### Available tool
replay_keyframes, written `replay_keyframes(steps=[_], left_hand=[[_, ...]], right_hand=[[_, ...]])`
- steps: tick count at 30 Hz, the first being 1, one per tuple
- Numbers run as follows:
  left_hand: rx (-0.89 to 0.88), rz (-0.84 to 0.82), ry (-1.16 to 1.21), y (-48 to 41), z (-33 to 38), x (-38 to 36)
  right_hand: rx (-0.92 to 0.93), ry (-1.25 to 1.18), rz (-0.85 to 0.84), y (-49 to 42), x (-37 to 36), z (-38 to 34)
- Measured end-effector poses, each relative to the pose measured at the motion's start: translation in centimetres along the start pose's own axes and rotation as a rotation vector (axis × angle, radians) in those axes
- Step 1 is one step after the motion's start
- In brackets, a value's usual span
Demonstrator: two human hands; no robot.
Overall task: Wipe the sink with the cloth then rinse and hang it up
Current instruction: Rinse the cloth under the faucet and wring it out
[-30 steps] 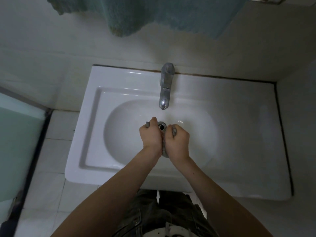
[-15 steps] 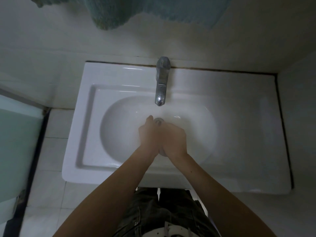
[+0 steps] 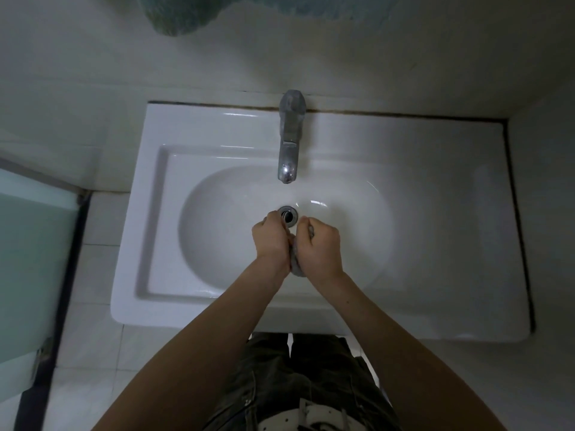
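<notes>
Down at the near edge, dark trousers (image 3: 280,384) and a pale belt, then two bare forearms reaching forward over the sink's (image 3: 140,244) front rim. Both hands are in over the bowl, side by side and pressed close. The left hand (image 3: 270,241) has its fingers curled tight round the cloth (image 3: 295,265), and the right hand (image 3: 320,247) grips it too, fist closed. Only a grey bunched strip of the cloth shows, squeezed between the two palms, with small ends poking out by the knuckles. Whether it touches the bowl, I cannot tell. Just past the knuckles sits the drain (image 3: 288,214), a metal ring with a dark hole at the bottom of the oval bowl. Beyond it the chrome tap (image 3: 291,141) leans out from the back ledge, its spout over the bowl. Pale floor tiles (image 3: 93,337) and a frosted glass panel (image 3: 31,244) on the left. Far up on the wall, a teal towel (image 3: 180,14) hangs down.
</notes>
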State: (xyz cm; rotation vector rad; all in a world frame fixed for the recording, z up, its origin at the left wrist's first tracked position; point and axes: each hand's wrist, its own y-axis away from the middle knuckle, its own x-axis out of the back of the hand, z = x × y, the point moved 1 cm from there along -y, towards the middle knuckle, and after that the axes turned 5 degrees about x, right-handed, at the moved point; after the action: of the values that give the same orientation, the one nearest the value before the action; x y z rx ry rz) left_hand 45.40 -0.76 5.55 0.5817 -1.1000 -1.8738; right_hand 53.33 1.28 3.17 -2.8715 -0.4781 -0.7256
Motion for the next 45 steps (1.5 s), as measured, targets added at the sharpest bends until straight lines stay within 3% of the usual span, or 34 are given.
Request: replay_keyframes(steps=[6,10,13,17,21,25,28,32,36,41,45], left_hand=[[-0.007,-0.053,0.096,-0.2,-0.7,0.6],[0.054,-0.383,0.186,0.1,0.6,1.5],[0.018,-0.568,-0.053,0.4,2.0,2.5],[-0.139,-0.542,-0.276,1.7,4.2,3.8],[-0.412,-0.406,-0.444,3.2,6.4,4.6],[-0.549,-0.334,-0.349,3.5,6.8,6.3],[-0.518,-0.402,-0.21,3.3,6.0,7.5],[-0.491,-0.443,-0.139,3.3,5.5,8.2],[-0.525,-0.498,-0.19,4.6,5.9,7.5],[-0.531,-0.501,-0.194,5.4,6.0,7.1],[-0.644,-0.441,-0.495,5.5,5.7,7.8]], right_hand=[[-0.104,-0.099,-0.001,0.2,-0.1,-0.1],[-0.397,-0.362,0.06,-0.5,0.8,-0.9],[-0.485,-0.468,0.061,-1.3,2.6,-1.5],[-0.456,-0.517,-0.009,-2.1,4.8,-2.6],[-0.392,-0.494,-0.003,-2.6,7.1,-2.9],[-0.377,-0.522,0.021,-2.6,8.9,-3.4],[-0.408,-0.613,0.036,-1.7,8.7,-3.9],[-0.45,-0.726,-0.116,-0.8,8.8,-4.6],[-0.322,-0.525,-0.302,-0.9,9.4,-6.2],[0.052,-0.094,-0.121,-0.3,9.2,-6.3],[0.263,0.168,-0.117,-0.1,9.5,-6.5]])
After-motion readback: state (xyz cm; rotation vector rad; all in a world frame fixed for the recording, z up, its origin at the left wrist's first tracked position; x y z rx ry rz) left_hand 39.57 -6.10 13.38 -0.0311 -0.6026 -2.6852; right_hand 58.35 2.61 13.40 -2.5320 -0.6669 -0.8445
